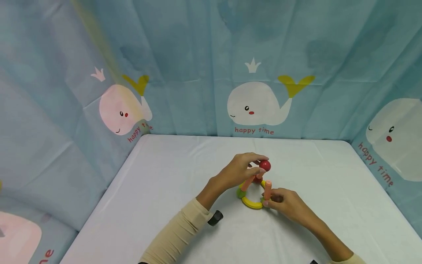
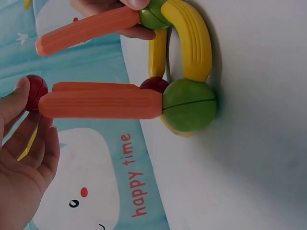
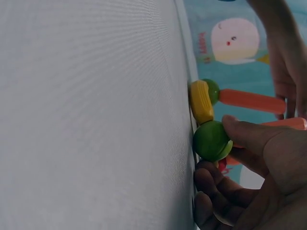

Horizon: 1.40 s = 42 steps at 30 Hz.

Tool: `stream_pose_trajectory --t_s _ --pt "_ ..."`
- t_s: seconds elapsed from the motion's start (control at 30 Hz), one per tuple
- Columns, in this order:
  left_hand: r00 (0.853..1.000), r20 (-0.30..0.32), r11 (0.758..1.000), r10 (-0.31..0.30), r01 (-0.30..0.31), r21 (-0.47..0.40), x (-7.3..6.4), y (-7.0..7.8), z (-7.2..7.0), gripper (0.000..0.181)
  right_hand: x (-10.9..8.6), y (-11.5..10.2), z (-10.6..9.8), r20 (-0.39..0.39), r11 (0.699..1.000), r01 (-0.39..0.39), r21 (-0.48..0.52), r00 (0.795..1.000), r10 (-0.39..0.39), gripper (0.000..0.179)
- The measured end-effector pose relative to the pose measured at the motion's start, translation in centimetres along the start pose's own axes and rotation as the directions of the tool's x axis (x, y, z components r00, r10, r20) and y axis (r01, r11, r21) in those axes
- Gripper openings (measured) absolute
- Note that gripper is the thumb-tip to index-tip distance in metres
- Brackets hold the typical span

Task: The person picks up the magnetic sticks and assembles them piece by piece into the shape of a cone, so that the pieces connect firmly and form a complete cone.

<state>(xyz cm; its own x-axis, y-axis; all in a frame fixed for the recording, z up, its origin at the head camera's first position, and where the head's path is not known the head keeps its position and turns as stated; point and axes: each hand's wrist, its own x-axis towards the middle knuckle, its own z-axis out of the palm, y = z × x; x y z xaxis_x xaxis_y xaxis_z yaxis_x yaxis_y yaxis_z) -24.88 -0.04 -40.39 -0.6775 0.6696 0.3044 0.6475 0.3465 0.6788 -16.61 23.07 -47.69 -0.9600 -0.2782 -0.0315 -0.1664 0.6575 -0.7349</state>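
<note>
A ring of yellow curved pieces (image 1: 252, 204) lies on the white table, joined by green balls and a dark red ball (image 2: 153, 84). Orange rods stand up from these balls. My left hand (image 1: 235, 171) pinches a red ball (image 1: 265, 165) between thumb and fingers, at the top of the far rod (image 2: 96, 86); whether it is seated there I cannot tell. With thumb and fingers, my right hand (image 1: 290, 206) grips the green ball (image 3: 210, 142) under the right-hand rod (image 1: 267, 190). Another green ball (image 2: 189, 105) carries the left rod (image 2: 103, 104), which has a bare top.
The white tabletop (image 1: 158, 190) reaches back to a blue curtain (image 1: 191, 66) printed with whales, which also hangs along both sides. A black camera mount (image 1: 215, 218) sits at my left wrist.
</note>
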Motion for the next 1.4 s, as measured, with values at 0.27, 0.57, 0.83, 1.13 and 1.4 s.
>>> stream_pose_trajectory --t_s 0.27,0.57,0.83,1.13,1.4 --pt "0.999 -0.011 0.998 -0.046 0.046 -0.033 -0.1 0.0 0.8 0.04 -0.1 0.1 0.0 0.003 1.0 0.013 -0.004 1.0 -0.013 0.036" --pt "0.996 -0.06 0.995 -0.059 0.054 -0.08 -0.7 -0.2 1.2 0.039 -0.1 0.1 0.1 -0.003 1.0 0.008 -0.007 1.0 -0.008 0.034" --pt "0.992 -0.088 0.987 -0.095 0.082 -0.14 -1.4 -0.6 1.3 0.039 0.0 -0.1 0.0 -0.001 1.0 0.004 0.008 1.0 -0.004 0.034" --pt "0.979 -0.08 0.945 -0.185 0.155 -0.288 -2.1 -1.2 1.1 0.039 -0.1 0.0 0.1 0.004 1.0 0.001 0.004 1.0 -0.001 0.037" --pt "0.975 -0.07 0.931 -0.212 0.179 -0.319 -2.5 -1.8 1.1 0.04 0.1 0.0 0.1 0.0 1.0 -0.014 0.001 1.0 0.014 0.037"
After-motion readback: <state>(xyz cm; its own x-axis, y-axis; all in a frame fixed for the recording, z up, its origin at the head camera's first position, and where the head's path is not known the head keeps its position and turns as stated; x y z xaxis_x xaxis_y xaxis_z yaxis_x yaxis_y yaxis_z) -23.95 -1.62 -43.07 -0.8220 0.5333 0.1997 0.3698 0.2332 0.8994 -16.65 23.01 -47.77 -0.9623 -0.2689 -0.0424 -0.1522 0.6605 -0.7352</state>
